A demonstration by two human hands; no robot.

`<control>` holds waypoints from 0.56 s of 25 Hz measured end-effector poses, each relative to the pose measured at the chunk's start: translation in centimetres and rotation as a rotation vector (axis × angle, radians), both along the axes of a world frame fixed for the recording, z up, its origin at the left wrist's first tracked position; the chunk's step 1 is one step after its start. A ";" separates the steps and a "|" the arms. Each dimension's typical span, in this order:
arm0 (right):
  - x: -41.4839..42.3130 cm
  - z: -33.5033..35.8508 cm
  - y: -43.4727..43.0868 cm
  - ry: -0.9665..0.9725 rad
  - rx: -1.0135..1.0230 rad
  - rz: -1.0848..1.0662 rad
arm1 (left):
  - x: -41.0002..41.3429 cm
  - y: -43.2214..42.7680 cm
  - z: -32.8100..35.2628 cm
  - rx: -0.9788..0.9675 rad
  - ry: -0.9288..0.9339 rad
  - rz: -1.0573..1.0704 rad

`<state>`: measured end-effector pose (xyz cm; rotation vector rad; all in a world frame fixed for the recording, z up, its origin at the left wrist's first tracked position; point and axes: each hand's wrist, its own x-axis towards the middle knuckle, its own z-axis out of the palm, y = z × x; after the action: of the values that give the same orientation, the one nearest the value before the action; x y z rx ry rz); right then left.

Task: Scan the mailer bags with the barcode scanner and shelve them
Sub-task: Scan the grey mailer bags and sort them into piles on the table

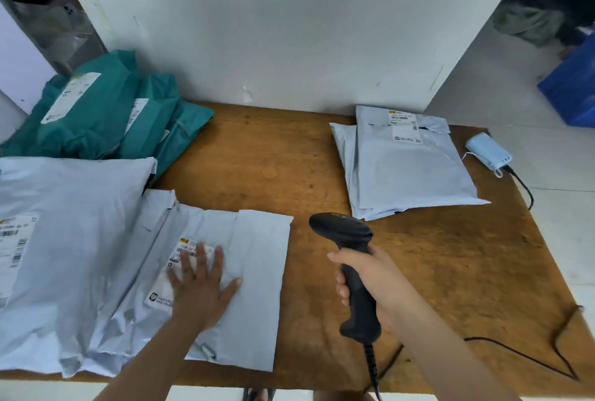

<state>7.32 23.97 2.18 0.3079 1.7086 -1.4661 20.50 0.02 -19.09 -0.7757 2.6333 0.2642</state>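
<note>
Left hand [201, 284] flat, fingers spread, pressing a white mailer bag [225, 278] near the bench [450, 272] front edge, right hand [373, 284] gripping the black barcode scanner [351, 268] beside it

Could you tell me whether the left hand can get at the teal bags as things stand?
Probably yes: the left hand lies flat and holds nothing, and the teal bags sit uncovered at the far left; only flat white bags lie between.

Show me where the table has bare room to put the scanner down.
Bare wood runs down the middle of the table, between the green mailers and the white stack. More lies front right, bordered by the black cable. The left side is crowded with white mailers.
</note>
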 end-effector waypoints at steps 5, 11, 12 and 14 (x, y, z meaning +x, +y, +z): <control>-4.9 0.7 5.9 -0.008 -0.031 -0.053 | -6.3 4.6 3.6 0.054 0.258 0.241; -12.3 2.2 14.8 0.085 0.062 -0.170 | -24.5 17.6 8.3 0.391 0.563 0.180; -13.3 2.4 16.0 0.097 0.070 -0.202 | -27.5 19.4 8.6 0.432 0.532 0.179; -15.0 2.8 18.3 0.130 0.057 -0.237 | -32.4 22.0 8.9 0.441 0.387 0.226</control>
<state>-7.65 42.28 4.96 0.4679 1.8706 -1.6400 -11.90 22.03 -10.20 -0.9352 2.6657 1.1138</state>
